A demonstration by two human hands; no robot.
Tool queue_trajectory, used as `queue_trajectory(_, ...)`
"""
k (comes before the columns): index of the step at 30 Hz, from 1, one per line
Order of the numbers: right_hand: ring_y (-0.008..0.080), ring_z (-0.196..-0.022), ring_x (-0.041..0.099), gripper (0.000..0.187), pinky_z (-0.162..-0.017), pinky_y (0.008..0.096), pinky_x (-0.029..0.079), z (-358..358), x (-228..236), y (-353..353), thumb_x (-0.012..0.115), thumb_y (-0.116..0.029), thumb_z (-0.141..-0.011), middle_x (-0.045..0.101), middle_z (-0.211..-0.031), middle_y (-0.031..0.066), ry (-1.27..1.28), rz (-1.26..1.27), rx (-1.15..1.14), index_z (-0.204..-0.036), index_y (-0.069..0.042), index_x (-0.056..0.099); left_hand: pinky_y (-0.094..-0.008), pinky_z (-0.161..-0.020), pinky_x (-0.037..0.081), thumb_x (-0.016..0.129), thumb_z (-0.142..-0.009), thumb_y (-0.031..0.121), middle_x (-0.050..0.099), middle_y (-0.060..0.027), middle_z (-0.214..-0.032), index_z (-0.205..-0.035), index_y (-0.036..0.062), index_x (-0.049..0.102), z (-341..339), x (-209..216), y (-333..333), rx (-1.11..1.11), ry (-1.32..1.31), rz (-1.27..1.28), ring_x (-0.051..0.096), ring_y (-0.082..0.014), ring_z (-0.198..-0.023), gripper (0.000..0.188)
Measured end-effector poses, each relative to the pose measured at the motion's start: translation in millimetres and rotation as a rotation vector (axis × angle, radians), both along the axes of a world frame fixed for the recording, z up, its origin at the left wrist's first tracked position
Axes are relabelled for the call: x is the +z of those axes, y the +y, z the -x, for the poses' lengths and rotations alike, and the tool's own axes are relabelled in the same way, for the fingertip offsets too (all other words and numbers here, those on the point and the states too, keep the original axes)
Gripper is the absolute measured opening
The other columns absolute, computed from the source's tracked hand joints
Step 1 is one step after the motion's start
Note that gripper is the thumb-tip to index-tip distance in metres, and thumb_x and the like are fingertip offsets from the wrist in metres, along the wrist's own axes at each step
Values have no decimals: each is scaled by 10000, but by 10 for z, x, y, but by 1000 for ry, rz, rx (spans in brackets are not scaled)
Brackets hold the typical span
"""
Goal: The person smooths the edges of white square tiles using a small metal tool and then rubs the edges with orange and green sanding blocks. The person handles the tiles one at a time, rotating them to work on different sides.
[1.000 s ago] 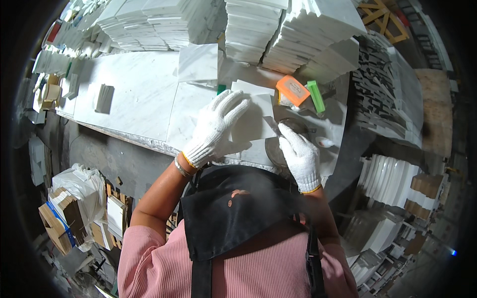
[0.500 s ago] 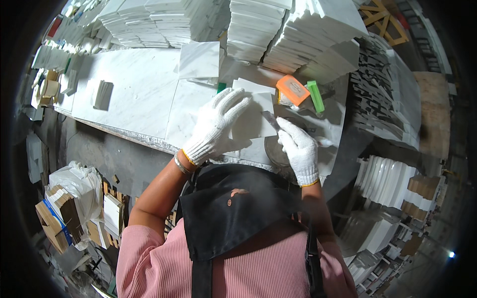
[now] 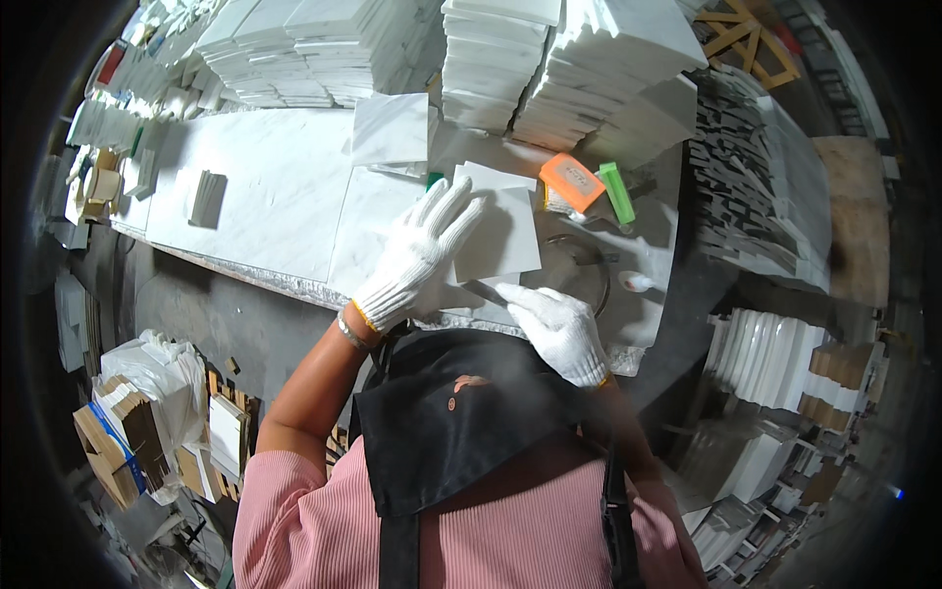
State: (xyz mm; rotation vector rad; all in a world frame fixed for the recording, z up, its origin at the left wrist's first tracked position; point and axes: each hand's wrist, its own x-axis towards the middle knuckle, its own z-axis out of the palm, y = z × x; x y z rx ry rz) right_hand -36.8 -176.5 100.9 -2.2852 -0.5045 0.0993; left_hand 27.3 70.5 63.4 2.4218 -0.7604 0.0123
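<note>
A square white tile [image 3: 510, 231] lies on the marble-topped table [image 3: 265, 182], over another pale tile whose edge shows behind it. My gloved left hand [image 3: 422, 245] rests along the tile's left side, fingers stretched out and nearly flat. At the tile's near edge, my gloved right hand [image 3: 559, 329] is closed on a thin grey scraper-like blade [image 3: 481, 292]. Its handle, if any, is hidden in the glove. Right of the tile sits a dark round disc [image 3: 589, 257]. An orange block [image 3: 572, 182] and a green block [image 3: 616, 193] lie beyond it.
Tall stacks of marble tiles [image 3: 496, 64] line the table's far side. Two loose tiles [image 3: 391, 131] lie left of them. A small white object [image 3: 638, 282] is near the right edge. Racked slabs [image 3: 736, 177] stand off to the right; wrapped boxes [image 3: 147, 393] sit at lower left.
My right hand has moved left and nearer to me with the blade, from the tile's right edge to its near edge. The left hand stays nearly in place.
</note>
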Motion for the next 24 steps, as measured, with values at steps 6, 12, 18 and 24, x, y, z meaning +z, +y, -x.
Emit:
queue_trajectory(6,91,-800,669,288,-690,237,534,355,-32,-448,666,-49,-947,743,-962,77,385,-226,-417,-1225,-10,729,-569,-1180,328,917,-591,470,277,-238,-1649,-1537,174,461,75,255,181,-3,73,-93,289,-497,-1495,1091)
queue_trajectory(12,362,-901,704,167,-777,438,564,496,-468,-761,668,-158,-924,737,-989,142,169,415,-475,-1073,-138,740,-557,-1208,286,911,-605,483,277,-239,-1649,-1524,123,466,32,353,-151,60,3,-146,262,-495,-1506,1082)
queue_trajectory(18,300,-838,713,224,-753,397,560,131,-72,-791,740,-252,-924,735,-988,119,0,243,-543,-1113,-132,748,-596,-1194,267,885,-623,390,426,-205,-1523,-1474,84,498,-115,253,-402,33,-31,-164,340,-447,-1457,983)
queue_trajectory(24,217,-1007,706,365,-808,308,569,-716,192,-1115,741,-232,-924,690,-1240,98,-16,123,-627,-1254,-83,698,-557,-1124,356,879,-589,367,507,-174,-1424,-1398,106,548,-198,366,-381,-7,-58,-73,454,-394,-1351,913)
